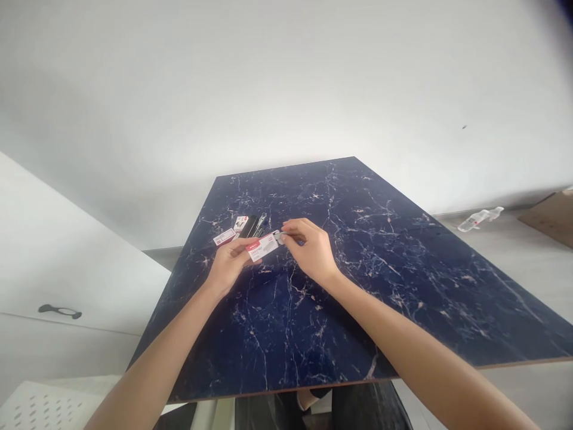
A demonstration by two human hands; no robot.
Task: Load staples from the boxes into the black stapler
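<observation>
My left hand [227, 263] is closed on one end of a small red-and-white staple box [263, 248], held tilted above the table with its printed face toward me. At the box's right end, my right hand [314, 249] pinches a small grey metallic piece that looks like a strip of staples [280, 236]. Whether that strip is partly inside the box, I cannot tell. Just behind my left hand lie a black stapler-like object [247, 227], a second small white box with red print [225, 236] and a white box with a dark picture [240, 223].
The dark blue marble-patterned table [358, 310] stands near a white wall. A white cabinet with a dark handle [59, 311] is at left. On the floor at right lie clear plastic bottles [474, 220] and a cardboard box [550, 218]. A perforated white seat [42, 409] is at lower left.
</observation>
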